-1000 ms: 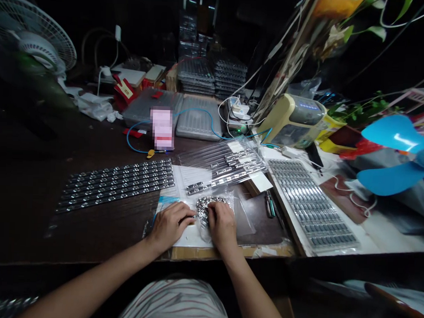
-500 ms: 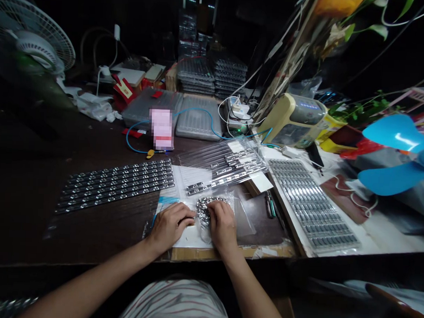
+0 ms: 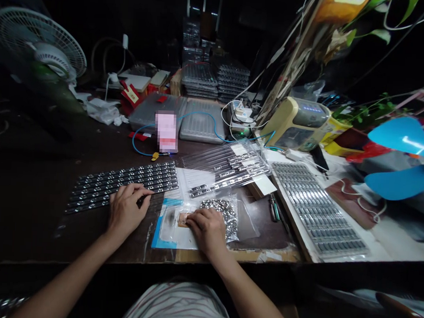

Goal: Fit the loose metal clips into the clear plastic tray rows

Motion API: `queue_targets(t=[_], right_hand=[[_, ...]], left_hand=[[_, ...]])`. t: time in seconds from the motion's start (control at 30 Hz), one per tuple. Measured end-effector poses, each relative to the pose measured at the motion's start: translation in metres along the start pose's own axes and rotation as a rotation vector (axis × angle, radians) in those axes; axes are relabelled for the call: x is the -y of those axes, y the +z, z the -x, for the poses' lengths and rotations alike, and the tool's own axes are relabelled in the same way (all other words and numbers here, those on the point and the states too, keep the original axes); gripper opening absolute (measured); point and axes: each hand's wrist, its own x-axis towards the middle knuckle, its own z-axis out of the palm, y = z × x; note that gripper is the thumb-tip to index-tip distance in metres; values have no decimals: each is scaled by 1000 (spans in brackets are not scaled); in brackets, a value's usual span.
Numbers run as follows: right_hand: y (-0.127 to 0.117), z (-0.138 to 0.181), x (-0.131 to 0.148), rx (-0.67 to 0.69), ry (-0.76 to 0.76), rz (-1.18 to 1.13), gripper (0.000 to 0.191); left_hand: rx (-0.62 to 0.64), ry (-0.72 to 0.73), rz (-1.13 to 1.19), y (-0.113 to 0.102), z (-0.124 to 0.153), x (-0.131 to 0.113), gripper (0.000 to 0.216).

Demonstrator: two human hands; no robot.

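My left hand (image 3: 126, 210) rests at the near edge of a long clear tray (image 3: 92, 188) filled with rows of small metal parts, its fingertips pinched over one row. What it grips is too small to make out. My right hand (image 3: 207, 227) lies on a white sheet (image 3: 169, 227), fingers pressed down on a small tan piece (image 3: 182, 218). Just right of that hand sits a clear bag holding a heap of shiny metal parts (image 3: 224, 212). Beyond it lies a partly filled clear tray (image 3: 229, 166).
A full tray (image 3: 317, 213) lies at the right, with tweezers (image 3: 274, 208) beside it. Stacked trays (image 3: 215, 78), a blue cable (image 3: 143, 139), a beige machine (image 3: 296, 122) and a white fan (image 3: 45, 46) stand behind. A blue fan (image 3: 400, 158) is at the far right.
My left hand has left the heap of metal parts and moved left to the filled tray. My right hand has shifted left onto the small tan piece. The view has shifted a little.
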Motion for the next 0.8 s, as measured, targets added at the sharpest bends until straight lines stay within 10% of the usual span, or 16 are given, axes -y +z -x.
queue_targets(t=[0.37,0.8], right_hand=[[5,0,1,12,-71,100,10],[-30,10,-35,43,9,270,30]], left_hand=[[212,232,245,46,-59,-95,8],[450,25,750,3,-7,-52,26]])
